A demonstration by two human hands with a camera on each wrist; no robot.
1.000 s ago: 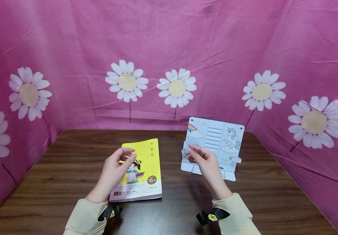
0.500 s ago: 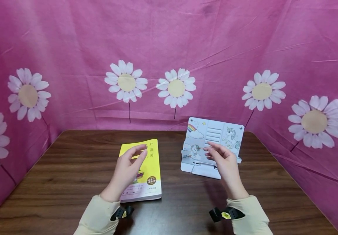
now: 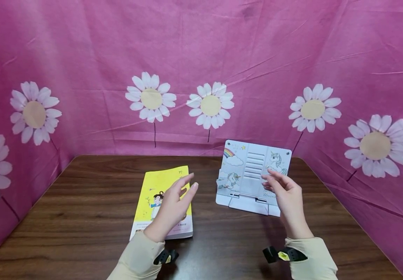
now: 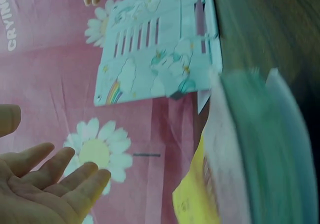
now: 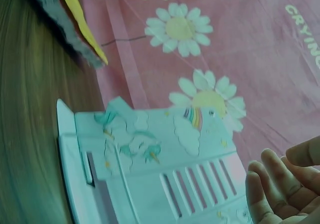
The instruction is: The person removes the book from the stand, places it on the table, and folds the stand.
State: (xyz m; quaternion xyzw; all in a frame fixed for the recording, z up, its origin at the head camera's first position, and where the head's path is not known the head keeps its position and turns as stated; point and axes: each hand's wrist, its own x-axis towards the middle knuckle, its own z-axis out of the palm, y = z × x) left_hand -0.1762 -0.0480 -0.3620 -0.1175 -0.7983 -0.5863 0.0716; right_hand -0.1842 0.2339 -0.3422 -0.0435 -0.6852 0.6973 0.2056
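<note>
In the head view my left hand (image 3: 175,204) hovers above a thick yellow book (image 3: 157,181), covering part of its cover picture. Its fingers and thumb are loosely extended and hold nothing. To the right, a white unicorn-printed book stand (image 3: 236,167) is propped up on the table, its slotted panel facing me. My right hand (image 3: 287,196) is in front of the stand's right side, fingers relaxed and holding nothing. In the left wrist view the left hand's fingers (image 4: 75,184) lie apart from the book (image 4: 227,149). The right wrist view has the right fingers (image 5: 280,184) close beside the stand (image 5: 140,159).
Both objects rest on a dark brown wooden table (image 3: 82,202). A pink curtain (image 3: 187,42) printed with white daisies hangs behind and along the sides. A black strap (image 3: 166,256) sits at the left wrist and another black strap (image 3: 283,254) at the right.
Both hands have moved to the right, the left across the book and the right across the front of the stand. The book and the stand have stayed in place.
</note>
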